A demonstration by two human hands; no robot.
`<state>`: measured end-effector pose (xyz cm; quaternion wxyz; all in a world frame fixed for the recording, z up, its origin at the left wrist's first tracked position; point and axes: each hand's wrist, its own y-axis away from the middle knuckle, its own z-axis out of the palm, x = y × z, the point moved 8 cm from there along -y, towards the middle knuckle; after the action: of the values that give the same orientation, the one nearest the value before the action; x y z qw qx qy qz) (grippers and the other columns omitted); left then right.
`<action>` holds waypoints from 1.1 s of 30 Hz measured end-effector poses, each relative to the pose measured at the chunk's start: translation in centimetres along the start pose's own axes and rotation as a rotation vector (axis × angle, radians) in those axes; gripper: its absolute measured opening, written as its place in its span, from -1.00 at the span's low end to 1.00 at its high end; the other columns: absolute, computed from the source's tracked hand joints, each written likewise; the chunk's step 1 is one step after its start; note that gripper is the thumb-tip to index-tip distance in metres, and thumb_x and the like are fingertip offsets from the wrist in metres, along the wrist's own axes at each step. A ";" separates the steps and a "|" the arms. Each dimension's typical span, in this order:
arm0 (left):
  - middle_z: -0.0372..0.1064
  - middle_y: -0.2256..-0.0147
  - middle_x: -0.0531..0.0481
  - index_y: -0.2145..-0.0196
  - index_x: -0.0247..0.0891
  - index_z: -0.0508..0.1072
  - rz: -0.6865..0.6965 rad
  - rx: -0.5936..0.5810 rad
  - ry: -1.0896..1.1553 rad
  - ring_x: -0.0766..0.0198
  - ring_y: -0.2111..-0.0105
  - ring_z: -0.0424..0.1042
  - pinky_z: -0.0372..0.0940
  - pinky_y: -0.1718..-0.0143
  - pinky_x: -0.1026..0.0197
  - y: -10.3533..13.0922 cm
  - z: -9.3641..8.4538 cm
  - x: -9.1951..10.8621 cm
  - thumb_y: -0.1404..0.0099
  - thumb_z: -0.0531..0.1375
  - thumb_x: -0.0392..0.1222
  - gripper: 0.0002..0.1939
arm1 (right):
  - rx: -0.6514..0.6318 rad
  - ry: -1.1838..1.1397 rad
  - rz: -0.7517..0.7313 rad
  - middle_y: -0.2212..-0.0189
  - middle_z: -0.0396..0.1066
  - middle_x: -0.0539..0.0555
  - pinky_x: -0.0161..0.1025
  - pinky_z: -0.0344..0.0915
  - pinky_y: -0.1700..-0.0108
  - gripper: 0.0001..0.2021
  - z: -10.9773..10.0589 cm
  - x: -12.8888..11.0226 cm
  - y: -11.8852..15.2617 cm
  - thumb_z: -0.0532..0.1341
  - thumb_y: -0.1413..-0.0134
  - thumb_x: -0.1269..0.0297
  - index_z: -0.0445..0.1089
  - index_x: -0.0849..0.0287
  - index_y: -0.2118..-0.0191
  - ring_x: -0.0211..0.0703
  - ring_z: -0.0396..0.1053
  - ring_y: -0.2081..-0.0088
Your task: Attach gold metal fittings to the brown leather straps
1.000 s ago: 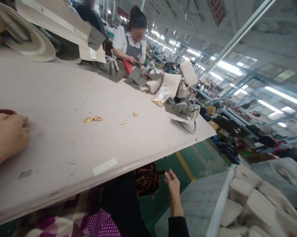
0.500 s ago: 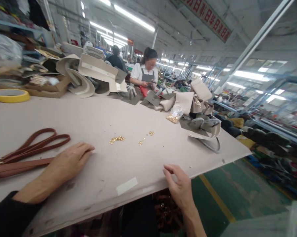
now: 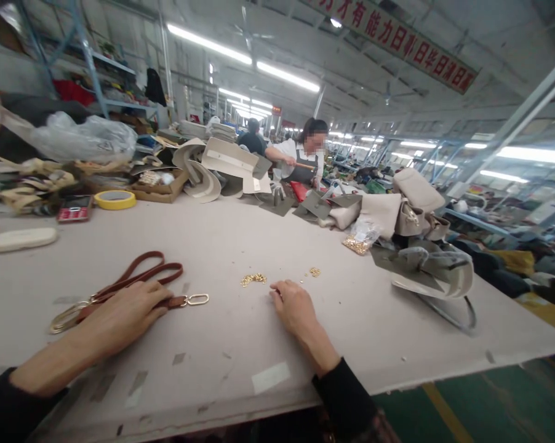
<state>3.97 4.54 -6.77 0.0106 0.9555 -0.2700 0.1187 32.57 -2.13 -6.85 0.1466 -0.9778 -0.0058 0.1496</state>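
My left hand [image 3: 141, 304] lies over a brown leather strap [image 3: 141, 267], fingers together and bent around it near one end. That end carries a gold clasp [image 3: 198, 299] poking out past my fingertips; more gold hardware [image 3: 67, 317] lies at the other end. On the tabletop [image 3: 203, 357], my right hand [image 3: 296, 307] rests with its fingers curled in and pressed together. What they hold, if anything, is hidden. Just left of it is a pile of small gold metal pieces [image 3: 253, 280], and a smaller group [image 3: 314, 271] lies to its right.
Beige and grey bag parts [image 3: 229, 157] are heaped at the back, with beige bags [image 3: 411, 215] at the right. A clear bag of gold pieces [image 3: 360, 237] lies before them. Yellow tape [image 3: 115, 199] sits back left. Across the table, a person [image 3: 300, 151] holds a stick-like tool.
The view has swung left. My right hand has come from the front edge to the gold pieces. My left hand has drawn back over the strap, exposing its clasp.
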 end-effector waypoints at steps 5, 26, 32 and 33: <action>0.42 0.24 -0.12 0.29 -0.23 0.48 -0.002 -0.039 0.015 0.01 0.18 0.36 0.17 0.14 0.02 -0.1 0.0 0.9 -0.31 -0.01 -0.14 -0.72 | -0.082 0.050 -0.282 0.20 0.47 0.06 -0.24 0.23 0.07 -0.81 2.6 -5.6 -1.4 0.13 -0.22 0.33 0.44 0.05 0.11 -0.14 0.33 0.11; 0.38 0.41 0.06 0.17 -0.23 0.42 -0.025 -0.005 0.868 0.26 0.42 0.35 0.23 0.38 0.26 -6.1 -0.2 8.0 -0.20 0.11 -0.14 -0.74 | 0.156 -1.170 0.203 0.54 0.46 -0.01 -0.27 0.34 0.38 -0.80 2.8 -0.4 -3.4 0.26 -0.02 0.20 0.53 0.18 0.28 -0.24 0.38 0.48; 0.46 0.34 -0.02 0.25 -0.31 0.41 -0.099 -0.072 1.287 0.24 0.36 0.43 0.25 0.44 0.30 -9.0 4.3 10.7 -0.05 0.20 -0.18 -0.73 | 0.068 -1.468 0.255 0.44 0.54 0.02 -0.24 0.42 0.37 -0.76 3.5 -0.3 -3.7 0.39 0.14 0.17 0.47 0.18 0.34 -0.23 0.45 0.47; 0.48 0.33 -0.02 0.24 -0.30 0.42 -0.091 -0.088 1.323 0.24 0.34 0.44 0.25 0.43 0.30 -9.1 4.8 10.9 -0.06 0.21 -0.18 -0.72 | 0.042 -1.482 0.259 0.43 0.54 0.02 -0.24 0.42 0.37 -0.75 3.7 -0.3 -3.7 0.40 0.16 0.17 0.46 0.18 0.35 -0.23 0.46 0.47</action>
<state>18.75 6.26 -8.47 0.2182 0.6905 -0.1704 0.6683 31.29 2.48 -9.00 0.1043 -0.6110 0.0152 0.7846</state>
